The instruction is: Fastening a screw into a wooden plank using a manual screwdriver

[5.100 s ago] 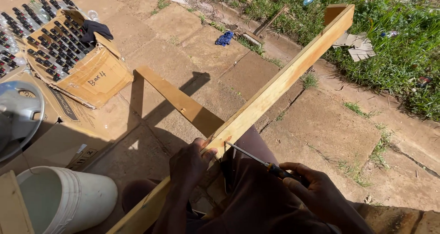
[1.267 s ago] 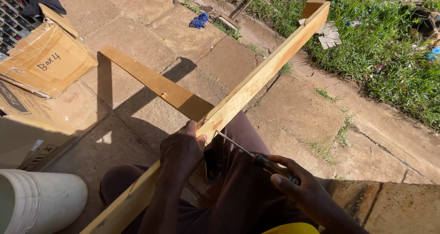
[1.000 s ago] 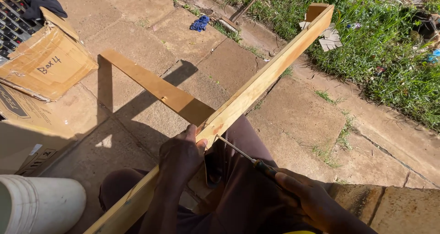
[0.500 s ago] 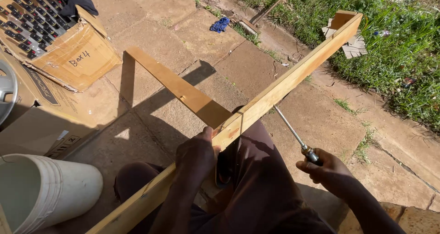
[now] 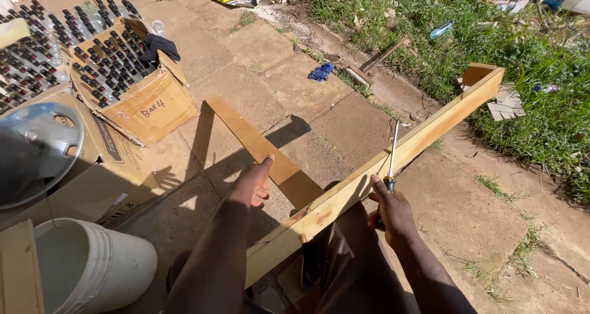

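Here the right hand (image 5: 393, 212) is closed around a screwdriver (image 5: 389, 169), shaft upright against the long wooden beam (image 5: 393, 166), which runs diagonally from lap to grass. The left hand (image 5: 253, 183), fingers loosely open, rests on the shorter plank (image 5: 261, 148) branching left; a white bucket (image 5: 92, 268) stands nearby.

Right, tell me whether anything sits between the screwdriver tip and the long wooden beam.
Nothing visible does. The right hand holds the screwdriver upright, its shaft crossing the face of the long wooden beam, with no object between them. The left hand rests on the shorter plank, away from the tool.
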